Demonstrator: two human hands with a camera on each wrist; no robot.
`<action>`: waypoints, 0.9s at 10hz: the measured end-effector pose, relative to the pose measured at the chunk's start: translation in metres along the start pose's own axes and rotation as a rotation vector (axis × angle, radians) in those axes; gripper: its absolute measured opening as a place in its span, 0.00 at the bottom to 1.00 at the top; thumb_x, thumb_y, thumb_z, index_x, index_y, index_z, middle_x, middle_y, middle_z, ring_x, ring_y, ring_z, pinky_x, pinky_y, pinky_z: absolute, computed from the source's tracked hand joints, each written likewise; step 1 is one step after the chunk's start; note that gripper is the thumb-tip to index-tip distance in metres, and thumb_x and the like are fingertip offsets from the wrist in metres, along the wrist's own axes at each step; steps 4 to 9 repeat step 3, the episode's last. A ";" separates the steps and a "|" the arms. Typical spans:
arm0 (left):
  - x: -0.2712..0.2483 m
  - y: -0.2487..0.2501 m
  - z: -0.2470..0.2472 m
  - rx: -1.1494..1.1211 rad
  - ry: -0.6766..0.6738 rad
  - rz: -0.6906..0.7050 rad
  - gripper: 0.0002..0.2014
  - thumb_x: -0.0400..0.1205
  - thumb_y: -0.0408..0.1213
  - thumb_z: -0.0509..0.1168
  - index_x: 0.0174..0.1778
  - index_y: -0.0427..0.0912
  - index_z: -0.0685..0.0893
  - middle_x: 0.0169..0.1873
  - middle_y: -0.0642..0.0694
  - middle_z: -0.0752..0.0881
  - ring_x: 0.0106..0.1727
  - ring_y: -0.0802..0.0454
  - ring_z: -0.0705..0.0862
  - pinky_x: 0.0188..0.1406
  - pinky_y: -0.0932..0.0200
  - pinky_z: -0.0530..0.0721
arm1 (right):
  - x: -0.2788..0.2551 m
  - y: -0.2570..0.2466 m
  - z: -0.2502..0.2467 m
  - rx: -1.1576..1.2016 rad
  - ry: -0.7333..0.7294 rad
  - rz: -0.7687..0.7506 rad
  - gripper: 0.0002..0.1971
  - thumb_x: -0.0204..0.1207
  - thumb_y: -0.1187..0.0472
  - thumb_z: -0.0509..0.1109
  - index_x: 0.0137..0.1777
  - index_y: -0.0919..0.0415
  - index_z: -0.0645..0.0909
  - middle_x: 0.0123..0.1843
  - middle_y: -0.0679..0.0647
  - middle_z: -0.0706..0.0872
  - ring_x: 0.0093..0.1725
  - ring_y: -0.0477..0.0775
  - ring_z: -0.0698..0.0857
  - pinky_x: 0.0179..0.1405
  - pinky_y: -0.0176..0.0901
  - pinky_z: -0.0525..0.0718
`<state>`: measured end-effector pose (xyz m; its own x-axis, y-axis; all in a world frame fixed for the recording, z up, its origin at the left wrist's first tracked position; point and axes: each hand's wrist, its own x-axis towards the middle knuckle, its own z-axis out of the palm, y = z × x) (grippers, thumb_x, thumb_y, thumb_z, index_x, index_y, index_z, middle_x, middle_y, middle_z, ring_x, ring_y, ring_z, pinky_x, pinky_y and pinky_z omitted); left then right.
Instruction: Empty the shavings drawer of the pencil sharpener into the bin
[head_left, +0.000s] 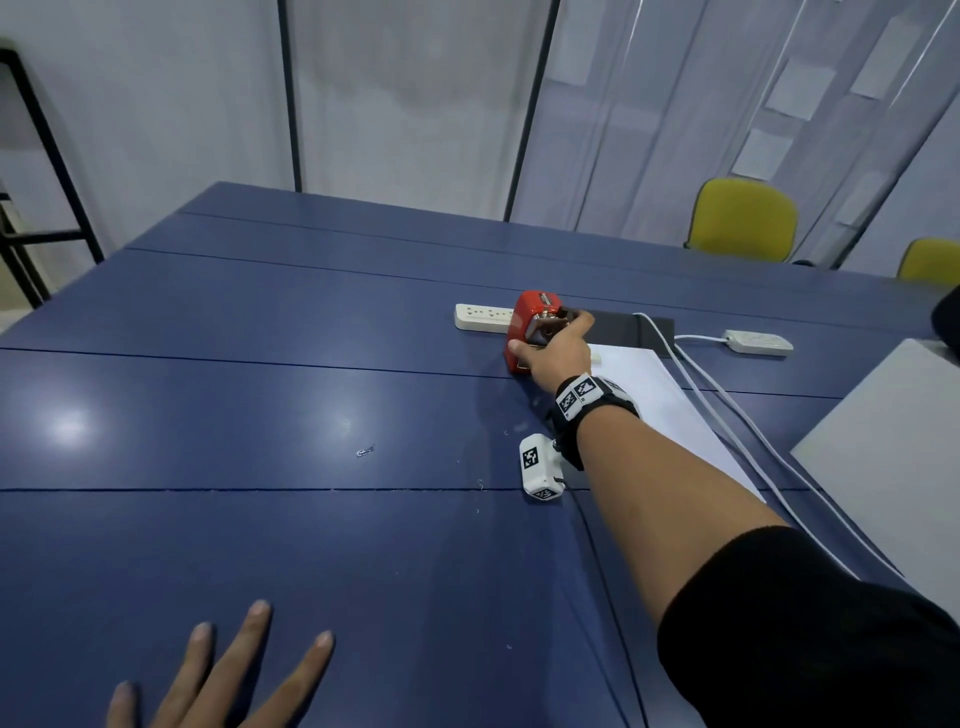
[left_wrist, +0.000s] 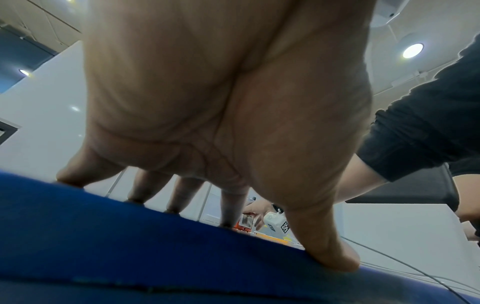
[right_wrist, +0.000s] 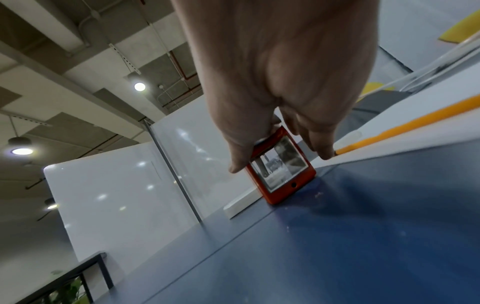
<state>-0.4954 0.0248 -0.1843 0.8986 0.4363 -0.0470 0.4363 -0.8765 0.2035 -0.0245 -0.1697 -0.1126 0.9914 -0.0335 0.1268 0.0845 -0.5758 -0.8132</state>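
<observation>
A red pencil sharpener stands on the blue table, far right of centre. My right hand grips it, thumb on its left side and fingers over the top and right side. The right wrist view shows the sharpener from the front, with its clear-windowed drawer seated in the body. My left hand lies flat on the table at the near edge, fingers spread, holding nothing. Its fingertips press the table top. No bin is in view.
A white power strip lies just behind the sharpener, and another sits farther right with white cables. White paper lies under my right forearm, a yellow pencil on it. A grey board and yellow chairs stand to the right.
</observation>
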 end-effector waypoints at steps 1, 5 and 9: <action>0.004 0.039 -0.024 -0.171 -0.463 0.081 0.51 0.50 0.93 0.61 0.72 0.83 0.82 0.78 0.52 0.86 0.73 0.29 0.88 0.63 0.13 0.75 | -0.015 -0.011 -0.015 -0.006 -0.019 0.014 0.54 0.74 0.53 0.89 0.89 0.61 0.54 0.78 0.66 0.84 0.75 0.71 0.86 0.74 0.59 0.82; 0.006 0.045 -0.047 -0.030 -0.554 0.107 0.61 0.54 0.97 0.48 0.81 0.84 0.27 0.92 0.54 0.26 0.95 0.39 0.33 0.89 0.22 0.46 | -0.059 -0.028 -0.055 0.011 -0.060 -0.047 0.56 0.74 0.49 0.88 0.89 0.63 0.53 0.77 0.68 0.85 0.75 0.71 0.86 0.71 0.54 0.82; 0.006 0.045 -0.047 -0.030 -0.554 0.107 0.61 0.54 0.97 0.48 0.81 0.84 0.27 0.92 0.54 0.26 0.95 0.39 0.33 0.89 0.22 0.46 | -0.059 -0.028 -0.055 0.011 -0.060 -0.047 0.56 0.74 0.49 0.88 0.89 0.63 0.53 0.77 0.68 0.85 0.75 0.71 0.86 0.71 0.54 0.82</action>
